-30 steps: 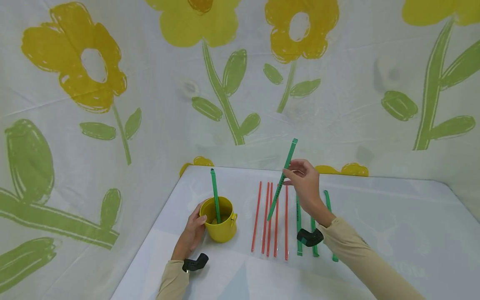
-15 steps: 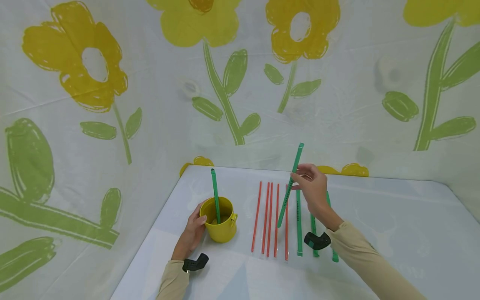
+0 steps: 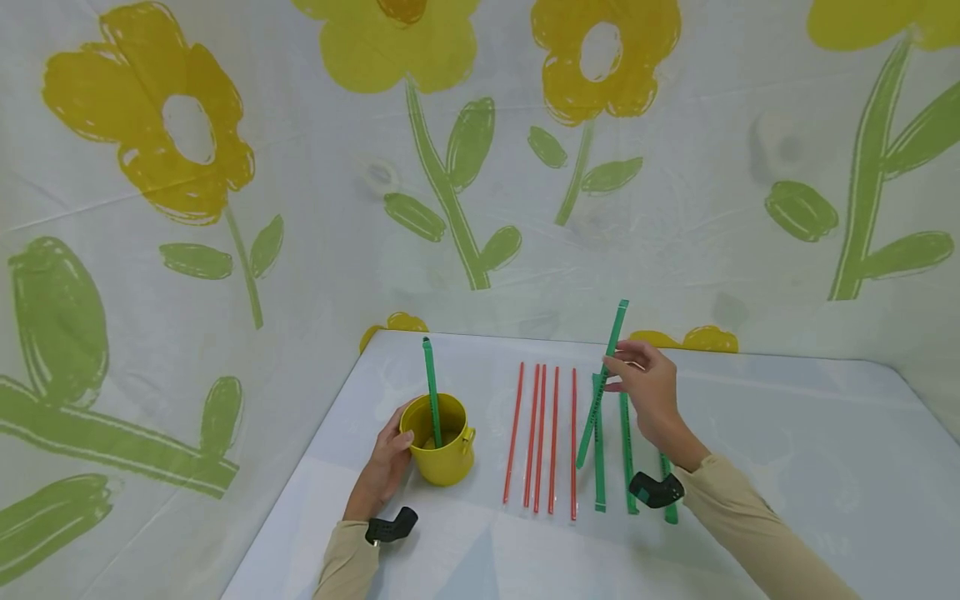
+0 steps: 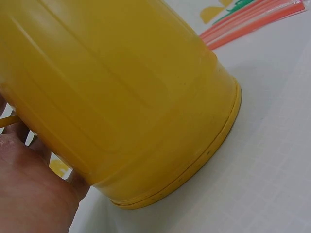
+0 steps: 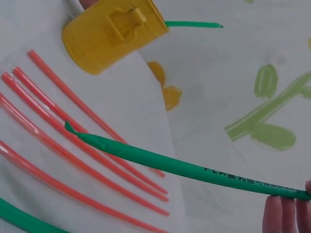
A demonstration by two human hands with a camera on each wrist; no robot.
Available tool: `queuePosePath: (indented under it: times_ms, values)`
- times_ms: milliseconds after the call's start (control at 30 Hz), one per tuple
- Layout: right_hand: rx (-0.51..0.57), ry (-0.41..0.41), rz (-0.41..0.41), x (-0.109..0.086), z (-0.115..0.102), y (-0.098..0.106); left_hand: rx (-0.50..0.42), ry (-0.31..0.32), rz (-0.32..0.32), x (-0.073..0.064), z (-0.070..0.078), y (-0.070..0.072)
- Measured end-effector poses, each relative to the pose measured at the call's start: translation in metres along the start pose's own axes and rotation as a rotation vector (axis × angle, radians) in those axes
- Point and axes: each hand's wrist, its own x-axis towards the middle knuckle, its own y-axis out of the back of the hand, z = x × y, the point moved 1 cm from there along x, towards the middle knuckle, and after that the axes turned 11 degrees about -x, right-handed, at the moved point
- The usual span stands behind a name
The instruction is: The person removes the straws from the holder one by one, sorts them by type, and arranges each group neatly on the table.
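Note:
My left hand (image 3: 388,458) grips the side of a yellow metal bucket (image 3: 444,468) that stands upright on the table, thumb at its rim. One green-wrapped straw (image 3: 431,375) leans inside the bucket and sticks up above the rim. Between thumb and fingers, my right hand (image 3: 652,387) pinches another wrapped drinking straw (image 5: 170,170), green with dark print and a flattened wrapper end. It is held at a slant above the table, overlapping a green straw (image 3: 600,479) lying there. The bucket wall (image 4: 131,107) fills much of the left wrist view.
Several red straws (image 3: 554,442) in clear wrap lie roughly parallel on the white table (image 3: 787,467), right of the bucket. To their right lie more green straws, one of them (image 3: 628,454) partly near my right wrist. A flower-printed curtain (image 3: 315,208) hangs behind the table.
My right hand has moved right and slightly down with the pinched green straw, from over the red straws to over the green ones. The left hand and bucket have stayed put.

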Motion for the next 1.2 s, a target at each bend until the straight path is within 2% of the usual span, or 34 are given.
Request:
queuePosePath:
  times_ms: [233, 433, 567, 667, 867, 1200]
  values:
    - [-0.041, -0.046, 0.008, 0.0, 0.016, 0.013, 0.009, 0.006, 0.006, 0.0, -0.001, 0.001]
    - [-0.066, -0.065, 0.002, -0.001, 0.032, 0.026, 0.016, -0.027, -0.039, 0.001, -0.003, 0.004]
    - [-0.056, -0.122, 0.005, -0.004, 0.043, 0.035, 0.017, -0.062, -0.069, 0.0, -0.004, 0.005]
    - [-0.049, -0.167, 0.013, -0.005, 0.048, 0.042, 0.003, -0.054, -0.06, 0.0, -0.004, 0.004]
    - [-0.078, -0.201, -0.008, -0.004, 0.059, 0.054, -0.006, 0.004, -0.003, 0.0, 0.0, 0.001]
    - [-0.202, -0.229, -0.07, -0.004, 0.078, 0.075, -0.01, -0.001, 0.012, 0.001, -0.004, 0.002]
